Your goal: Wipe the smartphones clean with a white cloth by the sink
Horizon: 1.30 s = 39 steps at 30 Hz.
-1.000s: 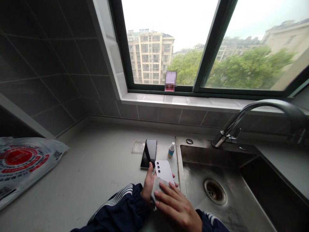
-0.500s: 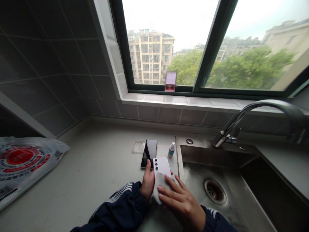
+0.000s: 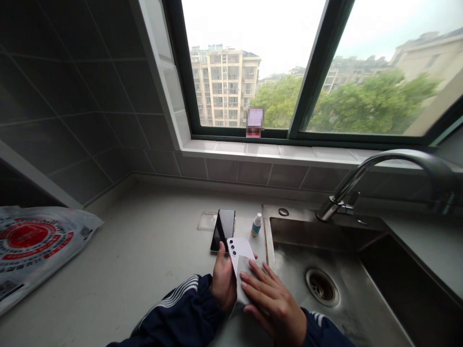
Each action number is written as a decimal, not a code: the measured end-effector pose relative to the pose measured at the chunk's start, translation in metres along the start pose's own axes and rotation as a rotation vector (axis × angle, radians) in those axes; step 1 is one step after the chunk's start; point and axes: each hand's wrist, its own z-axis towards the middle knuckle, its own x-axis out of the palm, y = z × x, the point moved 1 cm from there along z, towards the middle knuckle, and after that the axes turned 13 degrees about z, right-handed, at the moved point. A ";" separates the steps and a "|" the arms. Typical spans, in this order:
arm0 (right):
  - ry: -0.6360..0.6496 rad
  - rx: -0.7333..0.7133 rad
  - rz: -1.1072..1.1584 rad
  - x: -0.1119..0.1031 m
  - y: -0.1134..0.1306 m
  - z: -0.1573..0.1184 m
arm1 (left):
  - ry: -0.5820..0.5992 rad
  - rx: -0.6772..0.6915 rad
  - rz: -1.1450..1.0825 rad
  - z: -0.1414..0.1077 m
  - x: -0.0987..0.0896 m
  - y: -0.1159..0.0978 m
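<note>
My left hand point(image 3: 223, 279) is wrapped round a pale lilac phone point(image 3: 241, 249) along its left side, thumb up. The phone's back faces up, with three round camera lenses in its upper left corner. Against the lower part of the phone, my right hand point(image 3: 273, 299) presses a grey cloth point(image 3: 243, 266), its fingers laid over it. The cloth hides the phone's lower back. Just beyond my left thumb, a dark phone point(image 3: 223, 229) lies screen up on the counter. A clear phone case point(image 3: 207, 220) is beside it, and a small white-capped spray bottle point(image 3: 256, 224) stands to the right.
A steel sink point(image 3: 266, 241) with a drain point(image 3: 322, 287) lies right of my hands, under a chrome faucet point(image 3: 361, 168). A white plastic bag point(image 3: 39, 246) with red print rests on the left of the counter point(image 3: 144, 231). Behind the counter is a window point(image 3: 249, 62).
The lilac phone has tilted, its top leaning further left. My right hand and the cloth have shifted slightly right across its back. The dark phone, case and bottle stay where they were.
</note>
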 end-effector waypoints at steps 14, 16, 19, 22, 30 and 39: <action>0.059 0.095 0.019 0.004 0.015 0.006 | 0.124 -0.071 0.078 0.004 -0.010 0.013; 0.044 0.129 0.020 0.004 0.015 0.007 | 0.165 -0.074 0.079 0.004 -0.010 0.016; 0.050 0.146 0.001 0.002 0.015 0.008 | 0.269 -0.082 0.091 0.002 -0.010 0.018; 0.068 0.143 -0.030 0.001 0.013 0.009 | 0.348 -0.090 0.126 0.000 -0.010 0.018; 0.030 0.223 -0.052 0.003 0.006 0.009 | 0.339 -0.098 0.200 0.002 -0.010 0.015; -0.017 0.237 -0.083 0.008 -0.002 0.005 | 0.337 -0.086 0.204 0.001 -0.006 0.009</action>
